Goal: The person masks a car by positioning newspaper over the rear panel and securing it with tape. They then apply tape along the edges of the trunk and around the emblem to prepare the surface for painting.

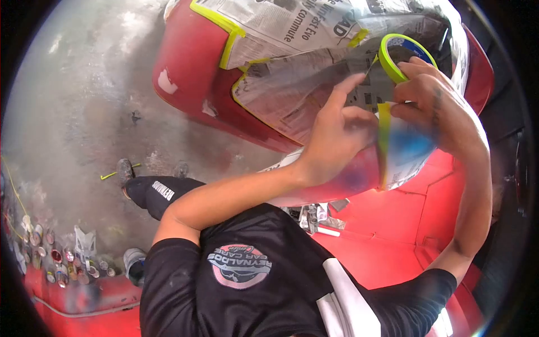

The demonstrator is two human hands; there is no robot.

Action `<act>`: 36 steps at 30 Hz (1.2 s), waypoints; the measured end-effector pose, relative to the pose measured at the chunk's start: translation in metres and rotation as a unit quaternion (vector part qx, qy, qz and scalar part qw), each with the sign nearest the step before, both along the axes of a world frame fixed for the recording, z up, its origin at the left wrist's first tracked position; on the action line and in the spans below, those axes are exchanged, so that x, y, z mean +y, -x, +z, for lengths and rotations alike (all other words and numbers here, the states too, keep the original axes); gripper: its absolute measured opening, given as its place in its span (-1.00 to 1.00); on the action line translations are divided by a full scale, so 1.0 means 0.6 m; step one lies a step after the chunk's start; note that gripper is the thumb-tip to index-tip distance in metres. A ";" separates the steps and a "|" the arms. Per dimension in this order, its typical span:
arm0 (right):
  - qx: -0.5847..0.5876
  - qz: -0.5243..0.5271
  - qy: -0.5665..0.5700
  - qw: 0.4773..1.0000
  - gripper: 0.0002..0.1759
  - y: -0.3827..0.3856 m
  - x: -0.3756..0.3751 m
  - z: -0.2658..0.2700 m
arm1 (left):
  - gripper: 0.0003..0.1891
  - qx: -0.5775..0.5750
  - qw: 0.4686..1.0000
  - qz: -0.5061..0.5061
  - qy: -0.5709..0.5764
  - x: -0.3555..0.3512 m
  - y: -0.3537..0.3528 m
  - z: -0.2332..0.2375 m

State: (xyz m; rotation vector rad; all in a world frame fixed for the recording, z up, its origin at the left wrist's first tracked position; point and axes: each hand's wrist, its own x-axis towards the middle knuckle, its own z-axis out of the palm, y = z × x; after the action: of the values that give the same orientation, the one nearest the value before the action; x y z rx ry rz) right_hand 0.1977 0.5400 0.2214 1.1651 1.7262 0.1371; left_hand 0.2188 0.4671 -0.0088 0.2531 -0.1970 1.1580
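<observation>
A red panel (188, 62) is covered in part by newspaper (303, 95) edged with yellow-green tape. My right hand (429, 106) grips a roll of yellow-green tape (387, 59) above the papered end of the panel. From the roll a thin stretch of tape runs down toward my left hand (337, 132). That hand has its index finger stretched out and apart from its blurred lower fingers, beside an upright tape strip (384, 135). The strip lies along the edge of more newspaper (407, 163), between my two hands.
Several cans (62, 264) stand on the floor at lower left. Scraps and debris (314, 219) lie by a red surface (382, 224) below the panel. White folded sheets (345, 303) are against my black shirt. A piece of yellow tape (109, 176) is near my shoe.
</observation>
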 end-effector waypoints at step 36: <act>-0.128 -0.037 0.058 0.989 -0.90 -0.042 0.017 -0.047 | -0.14 0.053 0.992 0.032 -0.106 0.003 -0.003 -0.032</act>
State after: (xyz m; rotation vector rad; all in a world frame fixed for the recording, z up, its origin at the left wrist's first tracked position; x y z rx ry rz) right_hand 0.2231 0.5501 0.1930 1.0753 1.4450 0.1337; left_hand 0.2207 0.4688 -0.0279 0.5101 -0.2203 1.1844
